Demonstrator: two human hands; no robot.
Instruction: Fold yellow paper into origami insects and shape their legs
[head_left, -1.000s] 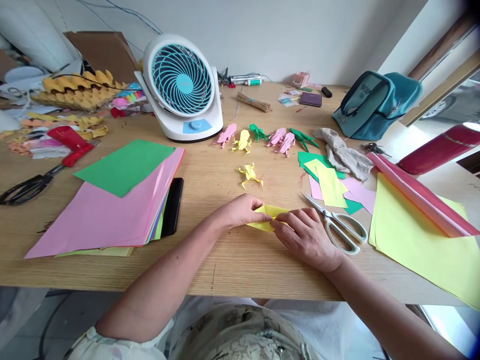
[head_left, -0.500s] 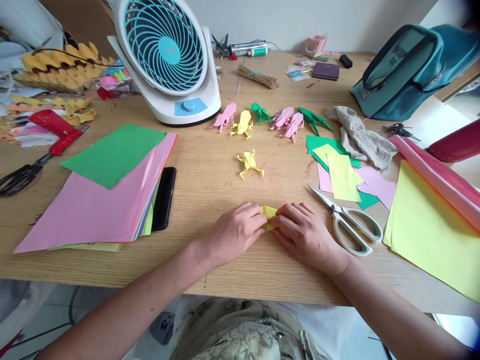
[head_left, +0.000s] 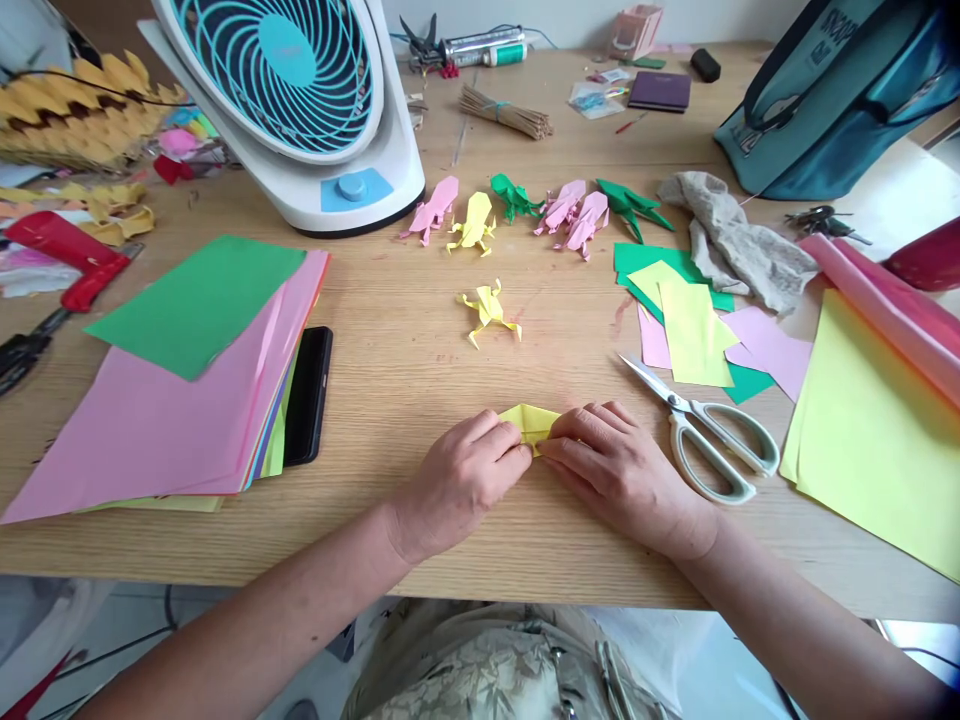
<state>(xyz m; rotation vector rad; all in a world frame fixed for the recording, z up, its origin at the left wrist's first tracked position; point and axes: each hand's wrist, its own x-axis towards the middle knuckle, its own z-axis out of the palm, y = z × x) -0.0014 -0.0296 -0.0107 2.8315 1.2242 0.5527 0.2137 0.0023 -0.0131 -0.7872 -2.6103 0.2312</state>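
Yellow paper (head_left: 529, 421) pinched flat by left hand (head_left: 463, 480) and right hand (head_left: 616, 472), near front edge of desk (head_left: 420, 370). Risk: crease made crooked if paper is shifted under fingertips; scissors (head_left: 705, 435) just beside right hand could be bumped.

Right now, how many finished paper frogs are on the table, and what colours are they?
Pink frogs: 3, one at the left end of the row and two side by side
Yellow frogs: 2, one in the row and one alone nearer the hands
Green frogs: 2
Total: 7
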